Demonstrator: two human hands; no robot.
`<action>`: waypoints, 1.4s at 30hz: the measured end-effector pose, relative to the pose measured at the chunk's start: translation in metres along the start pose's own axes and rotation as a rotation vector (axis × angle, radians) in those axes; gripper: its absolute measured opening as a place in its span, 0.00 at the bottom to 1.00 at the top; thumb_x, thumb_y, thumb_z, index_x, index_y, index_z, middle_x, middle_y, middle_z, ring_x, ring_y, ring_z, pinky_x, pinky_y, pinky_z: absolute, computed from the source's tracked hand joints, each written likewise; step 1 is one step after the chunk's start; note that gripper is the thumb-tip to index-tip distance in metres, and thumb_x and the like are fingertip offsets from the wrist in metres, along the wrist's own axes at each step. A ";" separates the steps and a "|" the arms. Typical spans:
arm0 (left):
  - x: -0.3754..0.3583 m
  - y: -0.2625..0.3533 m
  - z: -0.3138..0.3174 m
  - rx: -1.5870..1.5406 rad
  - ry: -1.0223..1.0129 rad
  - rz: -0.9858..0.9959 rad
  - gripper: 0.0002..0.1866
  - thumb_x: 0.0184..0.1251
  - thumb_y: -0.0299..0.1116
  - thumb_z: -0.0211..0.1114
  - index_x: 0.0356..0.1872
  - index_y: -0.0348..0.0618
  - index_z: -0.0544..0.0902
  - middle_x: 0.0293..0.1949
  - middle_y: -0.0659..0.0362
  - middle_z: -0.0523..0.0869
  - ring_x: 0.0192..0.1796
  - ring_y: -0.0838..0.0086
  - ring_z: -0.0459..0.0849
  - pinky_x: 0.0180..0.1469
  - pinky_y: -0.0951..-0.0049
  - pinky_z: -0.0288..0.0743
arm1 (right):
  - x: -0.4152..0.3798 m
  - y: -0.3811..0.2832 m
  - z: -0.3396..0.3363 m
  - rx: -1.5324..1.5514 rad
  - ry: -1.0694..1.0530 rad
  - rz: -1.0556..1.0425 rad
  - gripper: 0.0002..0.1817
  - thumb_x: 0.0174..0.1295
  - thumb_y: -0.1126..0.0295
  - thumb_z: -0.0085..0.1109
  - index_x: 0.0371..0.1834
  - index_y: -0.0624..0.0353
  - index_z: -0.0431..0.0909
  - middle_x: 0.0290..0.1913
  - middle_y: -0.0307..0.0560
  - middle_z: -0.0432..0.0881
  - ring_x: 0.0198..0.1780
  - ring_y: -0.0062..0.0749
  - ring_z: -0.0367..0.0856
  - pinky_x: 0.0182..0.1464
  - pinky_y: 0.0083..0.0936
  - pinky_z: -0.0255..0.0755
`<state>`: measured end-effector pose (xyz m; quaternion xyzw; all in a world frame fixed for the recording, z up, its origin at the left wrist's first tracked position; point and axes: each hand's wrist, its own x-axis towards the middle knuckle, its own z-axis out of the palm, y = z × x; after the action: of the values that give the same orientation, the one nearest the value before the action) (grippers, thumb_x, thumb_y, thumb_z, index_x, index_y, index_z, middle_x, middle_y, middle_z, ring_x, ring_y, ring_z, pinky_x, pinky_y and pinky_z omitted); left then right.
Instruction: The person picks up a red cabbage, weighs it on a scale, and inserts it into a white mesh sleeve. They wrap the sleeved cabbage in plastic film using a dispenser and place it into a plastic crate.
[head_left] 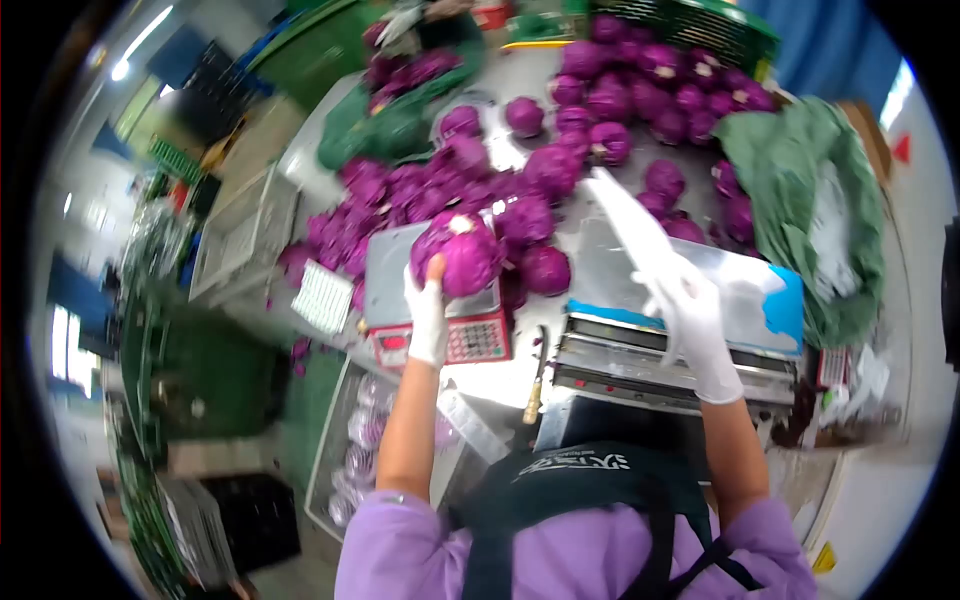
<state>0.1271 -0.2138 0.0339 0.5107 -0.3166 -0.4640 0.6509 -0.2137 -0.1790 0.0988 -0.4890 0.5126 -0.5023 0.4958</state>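
My left hand (pixel 428 315), in a white glove, holds a round purple cabbage (pixel 460 258) over the metal plate of a red scale (pixel 480 338). Whether the cabbage rests on the plate cannot be made out. In my right hand (pixel 690 310), also gloved in white, is a long whitish strip or bag (pixel 628 215) that points up and left; its exact nature is unclear. That hand is above a metal wrapping machine (pixel 650 265) with blue edging. Between scale and machine lies a curved knife (pixel 536 385) with a light handle.
Purple cabbages (pixel 610 95) are heaped at the back, with loose leaves (pixel 400 195) behind the scale. A green sack (pixel 815 200) lies at the right. Wrapped cabbages fill a crate (pixel 325 450) at lower left. A written sheet (pixel 322 297) is left of the scale.
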 end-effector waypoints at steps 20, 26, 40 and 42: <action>0.010 -0.023 -0.078 0.812 0.399 0.416 0.59 0.36 0.57 0.82 0.69 0.35 0.63 0.66 0.38 0.64 0.69 0.46 0.64 0.72 0.54 0.59 | -0.005 0.009 0.064 -0.129 -0.089 0.100 0.12 0.68 0.68 0.56 0.45 0.67 0.81 0.41 0.52 0.87 0.29 0.23 0.79 0.32 0.19 0.71; 0.031 -0.026 -0.107 0.350 0.276 0.241 0.42 0.48 0.37 0.82 0.63 0.39 0.68 0.59 0.48 0.73 0.60 0.61 0.76 0.61 0.65 0.74 | -0.003 -0.004 0.059 -0.098 -0.067 0.211 0.16 0.69 0.68 0.54 0.53 0.67 0.79 0.41 0.46 0.86 0.30 0.20 0.79 0.35 0.18 0.72; 0.107 -0.068 0.134 0.803 -0.300 0.550 0.51 0.35 0.49 0.84 0.63 0.42 0.69 0.63 0.46 0.67 0.67 0.50 0.66 0.68 0.56 0.64 | 0.012 -0.020 -0.003 -0.017 0.168 0.221 0.20 0.70 0.65 0.53 0.59 0.67 0.76 0.40 0.45 0.85 0.29 0.19 0.78 0.32 0.15 0.69; 0.120 -0.074 0.162 0.965 -0.390 0.534 0.51 0.35 0.51 0.83 0.64 0.44 0.68 0.66 0.46 0.65 0.68 0.48 0.64 0.68 0.54 0.66 | 0.011 -0.021 -0.014 -0.002 0.223 0.237 0.20 0.70 0.65 0.53 0.59 0.68 0.76 0.40 0.44 0.85 0.29 0.18 0.78 0.32 0.15 0.69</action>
<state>0.0068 -0.3884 0.0005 0.5569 -0.7238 -0.1724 0.3690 -0.2284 -0.1894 0.1198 -0.3669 0.6190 -0.4909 0.4912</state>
